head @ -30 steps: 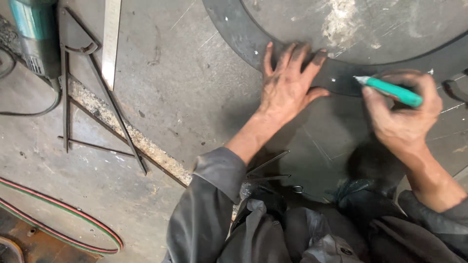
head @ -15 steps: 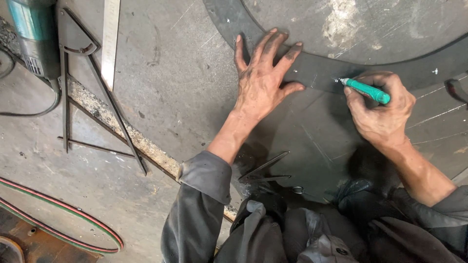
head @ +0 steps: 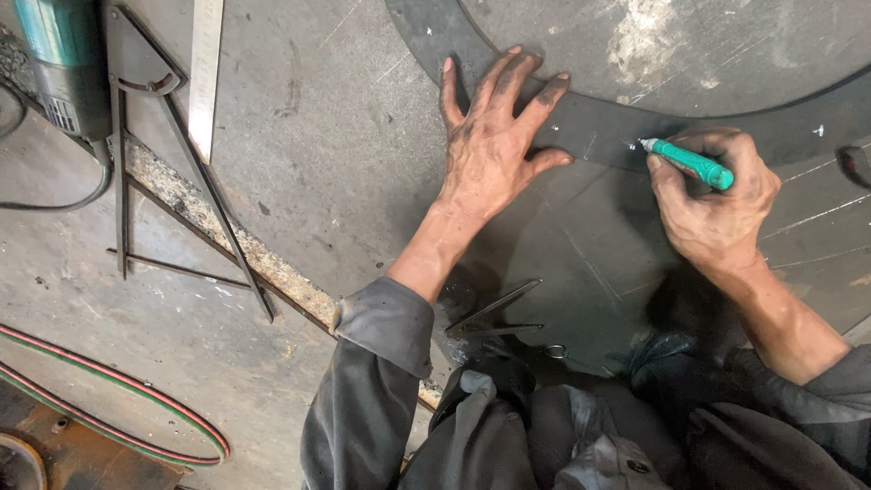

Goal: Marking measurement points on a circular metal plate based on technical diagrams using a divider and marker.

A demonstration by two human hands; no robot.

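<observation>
The left hand [head: 494,145] lies flat – fingers spread – on the dark curved steel ring [head: 581,127]. To its right, the right hand [head: 717,204] grips a green marker [head: 688,162], tip on the ring.

2 hands: the left hand [head: 494,145] and the right hand [head: 717,204]. 1 green marker [head: 687,162]. 1 dark metal ring [head: 581,127]. 1 steel ruler [head: 206,77]. 1 grinder [head: 59,68]. 2 hoses [head: 118,408], 1 red and 1 green. 1 metal divider [head: 494,318].
</observation>
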